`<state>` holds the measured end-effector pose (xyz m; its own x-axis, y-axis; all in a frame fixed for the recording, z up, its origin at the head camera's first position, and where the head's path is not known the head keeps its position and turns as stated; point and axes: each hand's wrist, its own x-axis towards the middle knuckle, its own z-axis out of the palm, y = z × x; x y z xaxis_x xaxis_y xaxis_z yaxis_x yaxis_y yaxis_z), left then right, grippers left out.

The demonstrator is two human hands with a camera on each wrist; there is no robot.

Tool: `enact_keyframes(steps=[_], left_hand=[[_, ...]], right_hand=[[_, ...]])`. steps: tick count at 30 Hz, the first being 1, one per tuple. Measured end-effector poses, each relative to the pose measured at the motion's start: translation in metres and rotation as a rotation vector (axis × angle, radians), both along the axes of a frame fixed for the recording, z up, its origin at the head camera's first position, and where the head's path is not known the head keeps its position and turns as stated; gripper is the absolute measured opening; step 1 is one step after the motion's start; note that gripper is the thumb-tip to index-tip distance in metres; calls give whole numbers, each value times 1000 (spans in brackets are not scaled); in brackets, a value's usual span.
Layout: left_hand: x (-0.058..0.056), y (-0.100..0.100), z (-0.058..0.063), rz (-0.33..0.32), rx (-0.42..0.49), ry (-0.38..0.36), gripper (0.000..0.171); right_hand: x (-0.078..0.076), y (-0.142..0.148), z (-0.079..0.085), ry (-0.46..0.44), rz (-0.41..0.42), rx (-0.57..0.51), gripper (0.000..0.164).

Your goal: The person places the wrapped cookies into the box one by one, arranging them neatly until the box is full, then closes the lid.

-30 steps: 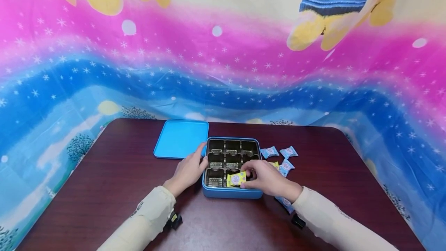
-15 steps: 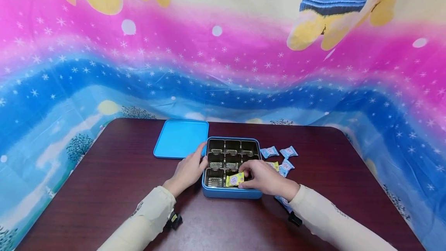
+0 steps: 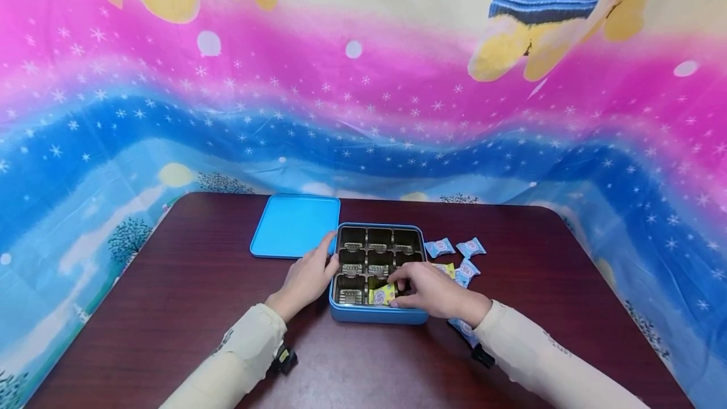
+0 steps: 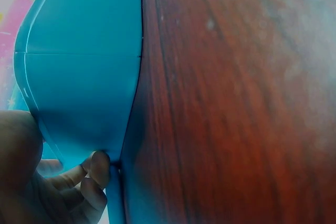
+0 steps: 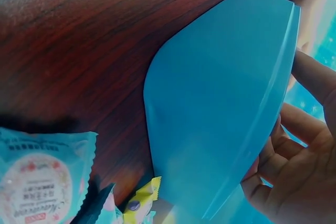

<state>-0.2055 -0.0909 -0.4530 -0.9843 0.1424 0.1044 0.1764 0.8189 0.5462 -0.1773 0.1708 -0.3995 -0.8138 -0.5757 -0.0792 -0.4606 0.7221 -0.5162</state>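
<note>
A blue tin with a dark divided insert stands at the table's middle. My left hand holds its left side, fingers against the wall and thumb near the rim. In the left wrist view, curled fingers touch the tin near its far corner. My right hand pinches a yellow wrapped candy at its right end, in the front middle compartment. Part of the candy is hidden by the fingers. The right wrist view shows the right hand's curled fingers over the tin's rim; the held candy is out of sight there.
Right of the tin lie blue wrapped candies and another yellow candy. One more blue candy is partly under the right forearm. The blue lid lies behind and left of the tin. A printed cloth hangs behind the table.
The right hand has shifted slightly left and the yellow candy has sunk lower into the front middle compartment, its angle changed. The left hand and the tin have stayed put.
</note>
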Motion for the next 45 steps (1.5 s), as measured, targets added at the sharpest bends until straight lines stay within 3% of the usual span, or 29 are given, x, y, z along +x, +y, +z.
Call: enact_keyframes(steps=[22, 45], left_hand=[[0, 2, -1, 2, 6, 19, 58], [1, 1, 1, -4, -5, -7, 59]], right_hand=[[2, 8, 2, -14, -18, -84, 32], [6, 22, 4, -20, -41, -157, 30]])
